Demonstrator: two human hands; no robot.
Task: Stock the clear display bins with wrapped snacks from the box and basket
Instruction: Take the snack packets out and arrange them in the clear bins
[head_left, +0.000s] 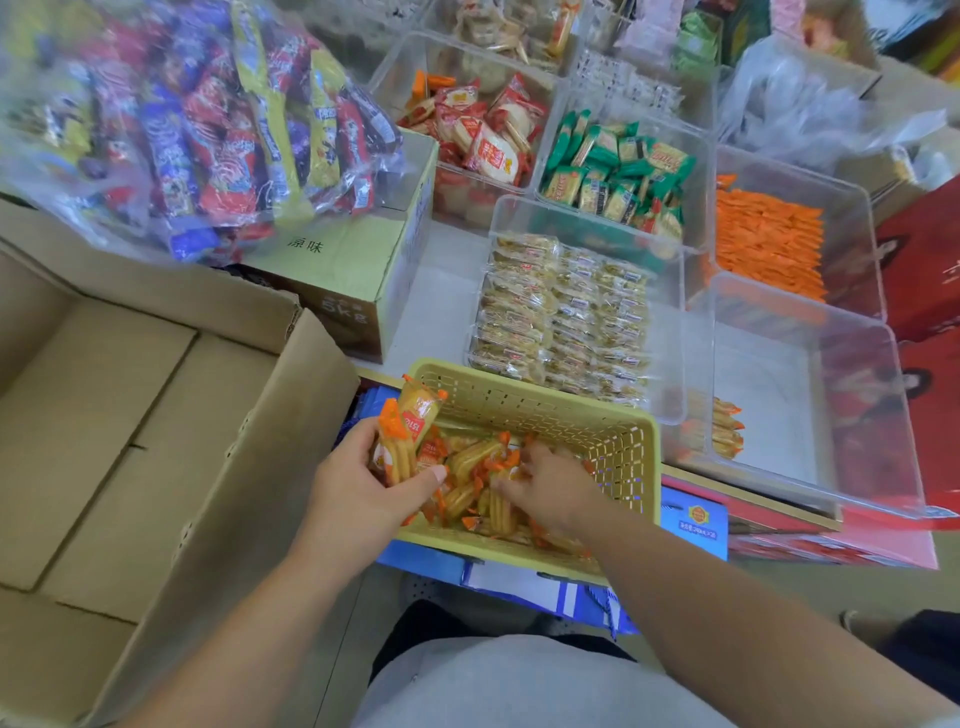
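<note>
Centrally, a yellow perforated basket (524, 408) holds a loose heap of orange-ended wrapped snacks (467, 470). The left hand (363, 486) is at the basket's left edge, forearm angled up from below. Its thumb and curled fingers grip a bundle of packets (410, 434) that stands upright above the rim. The right hand (553, 483) reaches palm down into the heap with its fingers bent among the packets. Motion blur hides whether it has hold of any. Left of the basket stands an open cardboard box (130, 415). Behind and to the right are clear bins. The nearest bin (779, 415) holds a few matching packets (727, 428) at its left wall, and another (506, 218) holds rows of pale wrapped cakes (561, 322).
</note>
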